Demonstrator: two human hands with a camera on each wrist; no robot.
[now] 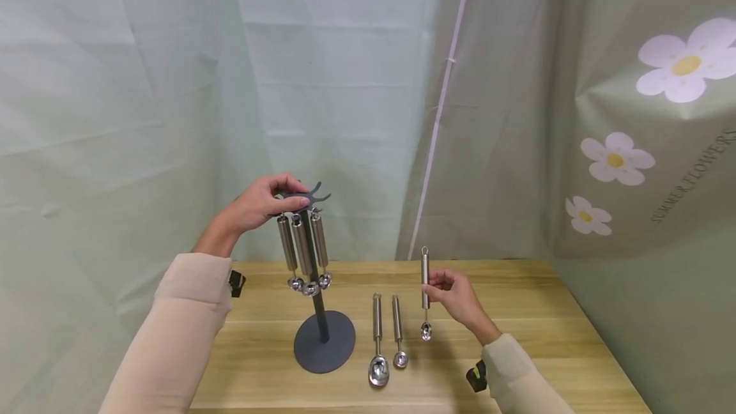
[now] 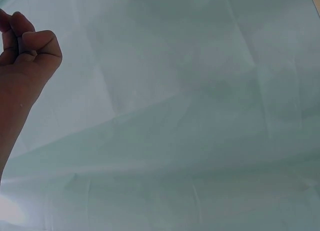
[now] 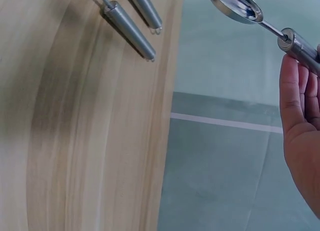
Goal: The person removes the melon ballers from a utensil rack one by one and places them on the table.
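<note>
We see the left hand (image 1: 261,204) gripping the top of the rack (image 1: 315,195), probably steadying it. Right hand (image 1: 457,296) pinches a scoop (image 1: 425,292) upright above the counter (image 1: 517,312), loop end up; two more scoops (image 1: 386,337) lie flat.

Soft even light, sharp pictures

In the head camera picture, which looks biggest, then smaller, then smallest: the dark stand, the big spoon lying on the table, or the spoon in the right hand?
1. Dark stand, tallest by far.
2. Big spoon lying on the table.
3. Spoon in the right hand: held spoon. Similar length, clearly smaller bowl.
</note>
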